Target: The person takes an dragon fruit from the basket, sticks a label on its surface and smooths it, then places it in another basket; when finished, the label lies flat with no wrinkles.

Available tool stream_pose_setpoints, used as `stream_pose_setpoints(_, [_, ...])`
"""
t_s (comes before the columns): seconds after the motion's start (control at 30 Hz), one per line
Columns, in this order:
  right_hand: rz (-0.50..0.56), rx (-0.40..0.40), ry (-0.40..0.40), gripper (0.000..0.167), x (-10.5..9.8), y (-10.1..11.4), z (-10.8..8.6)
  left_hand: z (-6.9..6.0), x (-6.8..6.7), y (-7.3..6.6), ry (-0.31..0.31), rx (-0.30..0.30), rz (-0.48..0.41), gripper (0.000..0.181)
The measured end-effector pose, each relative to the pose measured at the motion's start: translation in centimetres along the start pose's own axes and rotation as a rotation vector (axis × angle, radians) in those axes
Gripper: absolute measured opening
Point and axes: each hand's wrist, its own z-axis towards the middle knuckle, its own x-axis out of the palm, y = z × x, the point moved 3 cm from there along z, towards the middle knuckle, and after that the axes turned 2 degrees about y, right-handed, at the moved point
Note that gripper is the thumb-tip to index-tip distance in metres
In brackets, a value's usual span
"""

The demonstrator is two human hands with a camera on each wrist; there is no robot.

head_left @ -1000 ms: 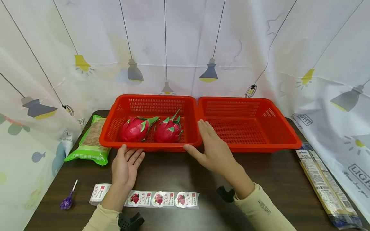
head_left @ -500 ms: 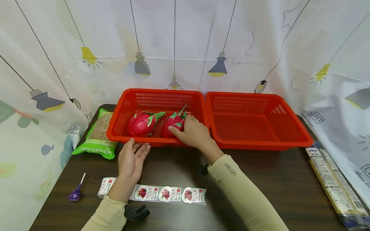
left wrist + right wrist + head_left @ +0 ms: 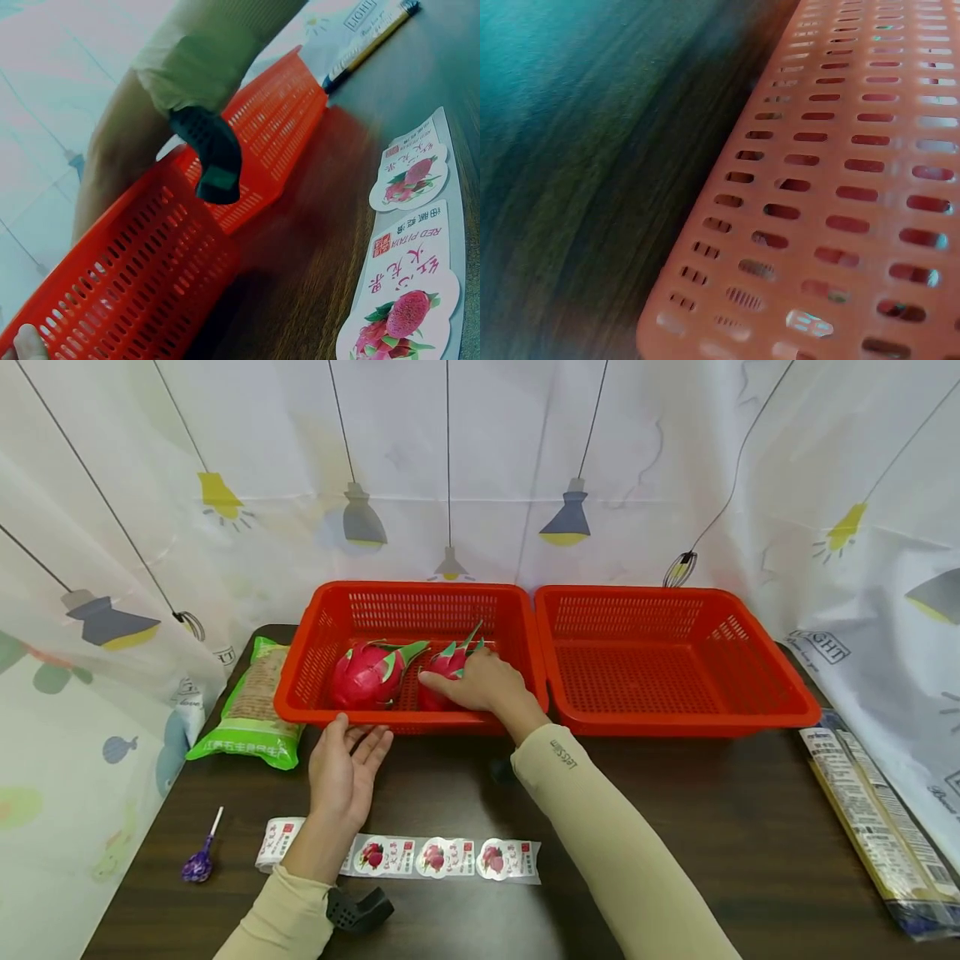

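Note:
Two dragon fruits lie in the left red basket [image 3: 412,723]. My right hand [image 3: 483,683] reaches over its front rim and grips the right dragon fruit [image 3: 435,697], thumb on the near side; the far fingers are partly hidden. The left dragon fruit [image 3: 365,677] lies beside it, untouched. At the basket's front wall is my left hand [image 3: 343,777], palm up with relaxed fingers, the fingertips at the rim. In the left wrist view, a fingertip shows at the edge of the basket [image 3: 135,277]. The right wrist view shows only the basket's slotted wall [image 3: 832,180] and the table.
The right red basket [image 3: 637,721] stands against the left one. A strip of dragon fruit stickers [image 3: 457,858] runs from its roll [image 3: 277,841] near my left wrist. A lollipop [image 3: 198,863] and green bag [image 3: 251,727] lie left, a long flat package [image 3: 873,818] right.
My right hand has moved left from between the baskets into the left one and taken hold of the right dragon fruit. The left hand stays by the front rim.

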Motion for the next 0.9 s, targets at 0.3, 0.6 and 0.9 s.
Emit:
stream_pose_setpoints(0.3, [0.007, -0.01, -0.001, 0.086, -0.1, 1.3, 0.6, -0.3, 0.2, -0.2, 0.012, 0.026, -0.037, 0.022])
stream_pose_setpoints(0.6, [0.117, 0.021, 0.018, 0.067, 0.1, 1.2, 0.7, -0.2, 0.1, 0.0, 0.002, 0.033, -0.051, 0.018])
stream_pose_setpoints(0.9, [0.182, -0.023, -0.01, 0.069, -1.4, 0.2, 0.3, 0.0, -0.1, 0.2, -0.002, 0.039, -0.046, 0.018])
